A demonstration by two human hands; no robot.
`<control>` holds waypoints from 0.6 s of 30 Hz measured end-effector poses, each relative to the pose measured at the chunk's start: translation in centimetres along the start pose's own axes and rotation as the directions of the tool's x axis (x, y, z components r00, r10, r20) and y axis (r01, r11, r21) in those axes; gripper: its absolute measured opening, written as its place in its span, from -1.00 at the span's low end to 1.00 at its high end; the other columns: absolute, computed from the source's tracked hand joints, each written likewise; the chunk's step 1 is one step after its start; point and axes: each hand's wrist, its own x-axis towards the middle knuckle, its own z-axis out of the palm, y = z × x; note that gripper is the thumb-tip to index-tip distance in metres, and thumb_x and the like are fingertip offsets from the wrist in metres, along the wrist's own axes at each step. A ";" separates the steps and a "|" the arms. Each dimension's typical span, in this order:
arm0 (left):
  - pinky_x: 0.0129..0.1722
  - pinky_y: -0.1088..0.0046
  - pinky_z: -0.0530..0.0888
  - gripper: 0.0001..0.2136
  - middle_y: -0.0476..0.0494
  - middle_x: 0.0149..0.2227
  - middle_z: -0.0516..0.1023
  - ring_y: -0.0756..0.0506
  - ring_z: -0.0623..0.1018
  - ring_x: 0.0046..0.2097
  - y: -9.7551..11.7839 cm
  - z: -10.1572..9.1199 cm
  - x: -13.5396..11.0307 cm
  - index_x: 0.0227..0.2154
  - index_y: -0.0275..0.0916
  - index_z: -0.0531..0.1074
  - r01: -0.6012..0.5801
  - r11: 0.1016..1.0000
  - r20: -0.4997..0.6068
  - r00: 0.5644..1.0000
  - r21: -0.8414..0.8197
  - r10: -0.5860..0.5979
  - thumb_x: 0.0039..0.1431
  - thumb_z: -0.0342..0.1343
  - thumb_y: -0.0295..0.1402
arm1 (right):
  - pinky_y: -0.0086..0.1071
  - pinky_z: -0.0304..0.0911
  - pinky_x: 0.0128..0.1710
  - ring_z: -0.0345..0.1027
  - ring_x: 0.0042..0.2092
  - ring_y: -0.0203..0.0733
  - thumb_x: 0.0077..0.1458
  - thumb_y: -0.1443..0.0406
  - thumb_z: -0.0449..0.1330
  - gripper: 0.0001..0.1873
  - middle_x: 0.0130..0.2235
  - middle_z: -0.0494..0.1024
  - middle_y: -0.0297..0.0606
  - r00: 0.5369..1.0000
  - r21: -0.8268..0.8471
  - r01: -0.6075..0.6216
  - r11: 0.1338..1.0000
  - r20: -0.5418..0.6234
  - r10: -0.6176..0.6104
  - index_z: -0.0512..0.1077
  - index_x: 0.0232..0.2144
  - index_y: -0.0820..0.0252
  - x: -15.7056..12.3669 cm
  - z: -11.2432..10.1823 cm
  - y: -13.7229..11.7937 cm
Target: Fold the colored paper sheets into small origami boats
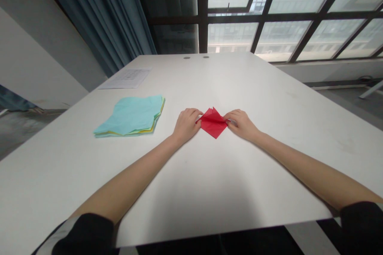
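Grip: left hand (pixel 188 124) and right hand (pixel 240 124) each drawn closed, pinching opposite side corners of the folded red paper (pixel 214 126). The paper sits between them on the white surface (pixel 206 191). Coloured sheets (pixel 131 114) lie stacked to the left; a printed page (pixel 125 79) lies beyond.

**White table with papers lying on its top**

A white table (pixel 206 191) is narrowing in perspective toward its far edge, just inside which two grey discs (pixel 187 57) are showing. A printed sheet (pixel 127 78) is lying along the left edge, toward the far left corner. Nearer, a paper stack (pixel 134 115), light blue uppermost with yellow showing beneath, is lying inside the left edge. Folded red paper (pixel 214 125) is resting between the left and right edges.
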 end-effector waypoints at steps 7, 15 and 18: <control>-0.16 0.28 0.33 -0.84 -0.20 -0.17 0.46 -0.15 0.41 -0.12 -0.1 0.2 0.0 -0.32 -0.22 0.48 -0.128 0.991 0.046 0.991 0.025 0.127 0.07 0.02 -0.47 | -0.22 0.20 -0.14 0.38 -0.22 -0.15 -0.07 0.49 0.05 -0.72 -0.28 0.57 -0.27 0.999 0.015 0.032 0.999 0.020 -0.033 0.47 -0.33 0.16 0.0 0.0 0.0; -0.24 0.29 0.32 -0.79 -0.17 -0.35 0.49 -0.13 0.41 -0.24 0.1 0.0 0.0 -0.32 -0.24 0.51 -0.165 0.986 0.162 0.974 0.026 0.159 0.08 -0.03 -0.47 | -0.20 0.18 -0.11 0.36 -0.18 -0.12 -0.07 0.50 0.02 -0.68 -0.24 0.56 -0.23 0.998 -0.016 0.028 0.999 0.064 -0.027 0.49 -0.33 0.16 -0.2 0.0 0.0; -0.25 0.30 0.32 -0.77 -0.17 -0.33 0.50 -0.13 0.41 -0.23 0.4 -0.1 -0.1 -0.28 -0.23 0.51 -0.172 0.985 0.200 0.966 0.027 0.163 0.11 -0.04 -0.44 | -0.21 0.19 -0.12 0.36 -0.18 -0.12 -0.02 0.47 0.03 -0.71 -0.25 0.56 -0.21 0.996 -0.025 0.037 0.999 0.077 -0.035 0.49 -0.31 0.18 -0.1 -0.1 -0.3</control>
